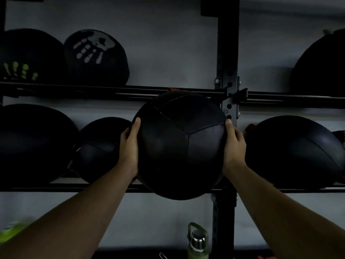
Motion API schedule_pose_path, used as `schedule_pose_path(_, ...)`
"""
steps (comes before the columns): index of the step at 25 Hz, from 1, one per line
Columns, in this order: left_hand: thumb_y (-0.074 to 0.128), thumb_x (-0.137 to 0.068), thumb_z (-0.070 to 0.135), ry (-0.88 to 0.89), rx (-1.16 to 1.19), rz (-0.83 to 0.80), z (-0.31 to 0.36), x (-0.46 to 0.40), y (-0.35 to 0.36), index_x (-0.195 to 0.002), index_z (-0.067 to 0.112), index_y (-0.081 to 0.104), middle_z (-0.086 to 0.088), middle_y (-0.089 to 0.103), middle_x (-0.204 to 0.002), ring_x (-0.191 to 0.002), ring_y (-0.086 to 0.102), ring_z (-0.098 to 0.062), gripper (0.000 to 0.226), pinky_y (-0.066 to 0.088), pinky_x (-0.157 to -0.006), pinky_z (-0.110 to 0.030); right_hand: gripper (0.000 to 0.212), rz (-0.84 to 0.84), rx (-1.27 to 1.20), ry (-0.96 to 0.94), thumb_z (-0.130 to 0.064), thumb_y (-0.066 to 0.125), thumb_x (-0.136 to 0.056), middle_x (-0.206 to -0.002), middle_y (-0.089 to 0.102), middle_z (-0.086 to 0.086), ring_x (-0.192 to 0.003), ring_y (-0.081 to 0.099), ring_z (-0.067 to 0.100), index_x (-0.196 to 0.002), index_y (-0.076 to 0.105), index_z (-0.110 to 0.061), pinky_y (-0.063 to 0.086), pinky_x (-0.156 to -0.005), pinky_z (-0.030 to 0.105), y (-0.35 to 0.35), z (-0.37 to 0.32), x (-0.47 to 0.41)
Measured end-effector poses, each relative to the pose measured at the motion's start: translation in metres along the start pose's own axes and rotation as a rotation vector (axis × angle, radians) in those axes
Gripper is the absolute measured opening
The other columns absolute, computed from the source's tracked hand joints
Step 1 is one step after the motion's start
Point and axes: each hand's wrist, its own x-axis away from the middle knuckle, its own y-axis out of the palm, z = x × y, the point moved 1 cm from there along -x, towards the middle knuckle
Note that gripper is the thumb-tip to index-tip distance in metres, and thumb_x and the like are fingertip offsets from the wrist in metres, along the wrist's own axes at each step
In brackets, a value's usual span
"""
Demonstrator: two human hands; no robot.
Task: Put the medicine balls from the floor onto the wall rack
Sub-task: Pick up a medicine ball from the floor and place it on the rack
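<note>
Medicine ball (179,144), large, looking heavy and smooth, was clasped at its sides between left hand (128,146) and right hand (234,146), palms pressed flat.

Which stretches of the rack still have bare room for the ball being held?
The medicine ball sits between left hand and right hand. Upper rail is bare from the skull-print ball to the upright post. The lower rail's left end is crowded; its only gap is behind the held ball.

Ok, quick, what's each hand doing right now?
Left hand: pressed flat on the left side of the medicine ball, holding it.
Right hand: pressed on the ball's right side, holding it too.
</note>
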Motion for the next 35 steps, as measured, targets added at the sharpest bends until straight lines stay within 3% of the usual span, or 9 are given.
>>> schedule_pose_path(4,0.073,-0.057,0.087,-0.037,-0.116,-0.056,-0.022,-0.04,0.011,-0.149,0.039,0.05,-0.003,0.058,-0.15,-0.133,0.059,-0.031,0.106,0.046,-0.112,-0.055,0.058,0.022,0.039,-0.049,-0.062,0.054,-0.093,-0.145,0.055,0.0,-0.13,0.055,0.023,-0.144,0.054,-0.034,0.044,-0.114,0.049,0.006,0.048,-0.039)
schedule_pose_path(6,0.073,-0.05,0.09,0.054,-0.249,-0.086,-0.029,-0.056,0.027,-0.152,0.045,0.041,0.0,0.043,-0.16,-0.144,0.046,-0.028,0.117,0.04,-0.116,-0.054,0.051,0.031,0.063,-0.135,-0.052,0.054,-0.097,-0.146,0.053,-0.001,-0.134,0.052,0.019,-0.144,0.055,-0.034,0.041,-0.118,0.047,0.006,0.061,-0.062)
schedule_pose_path(9,0.065,-0.055,0.094,0.227,-0.449,-0.133,-0.04,-0.079,0.048,-0.15,0.052,0.038,0.01,0.03,-0.165,-0.152,0.031,-0.019,0.108,0.033,-0.122,-0.051,0.038,-0.074,0.17,-0.281,-0.047,0.058,-0.096,-0.142,0.056,-0.003,-0.134,0.051,0.015,-0.133,0.064,-0.038,0.039,-0.119,0.044,0.019,0.07,-0.096)
schedule_pose_path(12,0.062,-0.068,0.086,0.314,-0.48,-0.073,-0.057,-0.111,0.056,-0.148,0.045,0.047,0.009,0.043,-0.158,-0.146,0.041,-0.017,0.09,0.036,-0.121,-0.049,0.04,-0.186,0.276,-0.293,-0.062,0.057,-0.086,-0.142,0.056,-0.007,-0.139,0.047,0.019,-0.122,0.067,-0.048,0.033,-0.12,0.052,0.037,0.08,-0.126)
schedule_pose_path(16,0.06,-0.071,0.083,0.402,-0.476,0.021,-0.067,-0.133,0.064,-0.14,0.043,0.057,0.009,0.054,-0.15,-0.141,0.049,-0.015,0.08,0.035,-0.121,-0.047,0.04,-0.178,0.296,-0.287,-0.073,0.051,-0.075,-0.142,0.055,-0.008,-0.14,0.046,0.021,-0.109,0.064,-0.056,0.031,-0.119,0.055,0.047,0.085,-0.144)
schedule_pose_path(21,0.058,-0.073,0.085,0.366,-0.526,-0.03,-0.063,-0.128,0.059,-0.143,0.046,0.053,0.01,0.052,-0.153,-0.142,0.048,-0.015,0.08,0.035,-0.121,-0.048,0.037,-0.173,0.325,-0.312,-0.059,0.053,-0.09,-0.144,0.056,-0.004,-0.14,0.045,0.022,-0.123,0.064,-0.046,0.031,-0.12,0.055,0.043,0.085,-0.14)
schedule_pose_path(27,0.051,-0.08,0.084,0.304,-0.633,-0.088,-0.053,-0.115,0.058,-0.153,0.047,0.041,0.007,0.035,-0.166,-0.151,0.036,-0.018,0.082,0.03,-0.121,-0.041,0.047,-0.18,0.485,-0.325,-0.066,0.044,-0.092,-0.15,0.049,-0.002,-0.143,0.043,0.023,-0.134,0.055,-0.048,0.028,-0.12,0.059,0.038,0.078,-0.133)
schedule_pose_path(31,0.039,-0.084,0.086,0.187,-0.801,-0.135,-0.04,-0.101,0.06,-0.161,0.045,0.021,0.003,0.011,-0.175,-0.16,0.014,-0.024,0.089,0.015,-0.128,-0.05,0.061,-0.279,0.679,-0.308,-0.067,0.029,-0.098,-0.166,0.033,0.002,-0.154,0.028,0.029,-0.154,0.035,-0.044,0.021,-0.123,0.06,0.033,0.07,-0.132)
schedule_pose_path(35,0.035,-0.09,0.082,0.156,-0.939,-0.155,-0.026,-0.09,0.057,-0.164,0.037,0.018,-0.004,0.02,-0.173,-0.158,0.022,-0.027,0.089,0.021,-0.126,-0.046,0.067,-0.382,0.85,-0.197,-0.071,0.02,-0.098,-0.171,0.018,0.008,-0.157,0.017,0.038,-0.16,0.016,-0.045,0.018,-0.124,0.059,0.03,0.058,-0.136)
